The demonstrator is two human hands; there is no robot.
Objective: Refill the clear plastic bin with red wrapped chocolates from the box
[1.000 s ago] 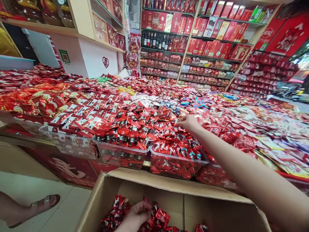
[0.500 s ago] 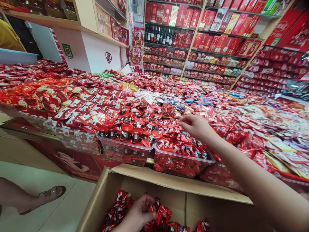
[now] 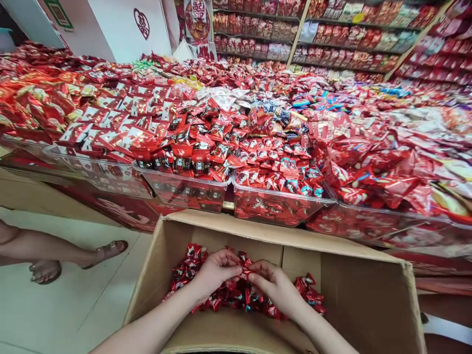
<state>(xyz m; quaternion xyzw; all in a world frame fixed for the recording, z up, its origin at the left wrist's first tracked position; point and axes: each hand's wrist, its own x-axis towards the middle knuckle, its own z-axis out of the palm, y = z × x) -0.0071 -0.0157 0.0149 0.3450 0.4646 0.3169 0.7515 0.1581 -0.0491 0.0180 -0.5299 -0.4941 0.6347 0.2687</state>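
Note:
Inside an open cardboard box [image 3: 228,221], my left hand [image 3: 217,270] and my right hand [image 3: 273,282] meet over a heap of red wrapped candies [image 3: 221,301]. Between their fingertips is one small red wrapped candy [image 3: 245,274], pinched from both sides. Thumbs and forefingers are closed on it. More of the same candies [image 3: 309,292] lie in the box to the right of my right hand. Just beyond the box stands a clear plastic bin [image 3: 273,209] filled with small red and teal candies.
Another clear bin [image 3: 188,189] with black-and-red packets adjoins it on the left. Piles of packaged sweets [image 3: 368,152] spread across the counter. Shelves [image 3: 342,44] with packets rise at the back. A person's sandalled foot [image 3: 110,251] is on the tiled floor to the left.
My right hand has come down from above the clear bin into the cardboard box, beside my left hand. Both now grip one candy. The view has tilted downward, and the bystander's feet have shifted rightward.

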